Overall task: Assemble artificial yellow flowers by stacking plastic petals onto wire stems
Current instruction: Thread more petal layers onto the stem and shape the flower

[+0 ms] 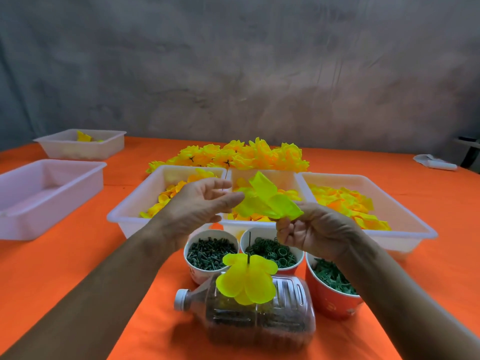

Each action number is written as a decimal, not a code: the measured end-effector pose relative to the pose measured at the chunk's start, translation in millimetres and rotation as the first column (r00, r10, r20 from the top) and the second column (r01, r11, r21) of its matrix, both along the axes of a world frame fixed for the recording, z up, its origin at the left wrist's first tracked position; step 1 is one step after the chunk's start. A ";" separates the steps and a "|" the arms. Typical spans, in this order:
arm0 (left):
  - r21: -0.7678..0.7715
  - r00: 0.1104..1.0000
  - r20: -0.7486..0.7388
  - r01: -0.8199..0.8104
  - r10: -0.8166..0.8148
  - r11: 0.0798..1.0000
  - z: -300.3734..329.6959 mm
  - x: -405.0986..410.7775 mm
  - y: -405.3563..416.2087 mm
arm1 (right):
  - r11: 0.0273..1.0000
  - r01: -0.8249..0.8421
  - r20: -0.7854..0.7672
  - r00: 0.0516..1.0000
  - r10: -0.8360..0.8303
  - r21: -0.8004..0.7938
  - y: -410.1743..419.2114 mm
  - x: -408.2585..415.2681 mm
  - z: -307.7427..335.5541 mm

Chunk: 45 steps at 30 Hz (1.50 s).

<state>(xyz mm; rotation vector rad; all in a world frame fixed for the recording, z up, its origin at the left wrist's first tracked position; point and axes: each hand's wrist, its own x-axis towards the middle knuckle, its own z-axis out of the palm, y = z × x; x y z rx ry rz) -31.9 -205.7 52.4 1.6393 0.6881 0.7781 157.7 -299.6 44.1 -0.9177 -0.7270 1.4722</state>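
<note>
Above the cups [211, 252], both hands, left hand [200, 203] and right hand [315, 231], pinch a yellow petal [265, 198], spread ready for the upright stem [248, 246]

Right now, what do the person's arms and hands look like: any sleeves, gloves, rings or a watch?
Both arms are bare from the bottom edge of the picture up to the wrists: no sleeve shows. The left hand and the right hand wear no gloves. No ring, watch or bracelet shows on the fingers or wrists, as far as the picture shows. No markings or tape are visible.
</note>
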 end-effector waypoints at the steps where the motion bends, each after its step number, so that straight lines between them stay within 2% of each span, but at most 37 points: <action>1: -0.019 1.000 0.023 0.022 -0.022 1.000 2.5 4.0 -0.9 | 1.000 -0.029 0.018 0.999 0.029 0.000 0.4 -1.6 0.4; 5: -0.080 0.996 0.070 0.062 -0.057 0.995 5.4 15.6 -4.3 | 0.998 -0.070 0.056 0.996 0.070 -0.008 0.0 -5.9 1.8; 9: -0.184 0.991 0.133 0.028 -0.003 0.982 8.4 17.5 -2.3 | 0.999 0.033 0.226 0.974 -0.025 -0.032 -1.7 0.6 5.1; 13: -0.253 0.979 0.202 0.063 -0.011 0.965 9.3 15.9 0.0 | 0.997 0.061 0.215 0.974 -0.068 0.041 -7.3 7.0 17.8; 17: -0.269 0.967 0.232 0.167 -0.105 0.949 3.8 17.7 4.6 | 0.993 0.051 0.349 0.933 -0.085 0.105 -8.5 -5.7 24.5; 22: -0.302 0.953 0.262 0.234 -0.155 0.924 1.4 15.9 2.9 | 0.991 0.102 0.350 0.928 -0.126 0.085 -8.2 -23.0 25.5; 28: -0.337 0.977 0.209 0.119 -0.049 0.934 -7.5 10.4 4.7 | 0.971 0.231 0.283 0.929 -0.240 0.063 -6.8 -33.8 30.3; 33: -0.334 0.972 0.213 0.171 -0.103 0.927 -6.0 5.7 2.6 | 0.981 0.188 0.297 0.935 -0.195 0.052 -9.8 -38.9 33.7; 36: -0.318 0.967 0.224 0.194 -0.126 0.928 -6.6 6.9 -0.8 | 0.987 0.155 0.362 0.919 -0.158 0.035 -14.0 -38.9 32.2; 45: -0.369 0.969 0.200 0.212 -0.145 0.905 -18.8 2.0 3.7 | 0.986 0.167 0.434 0.887 -0.156 0.013 -21.6 -40.8 24.7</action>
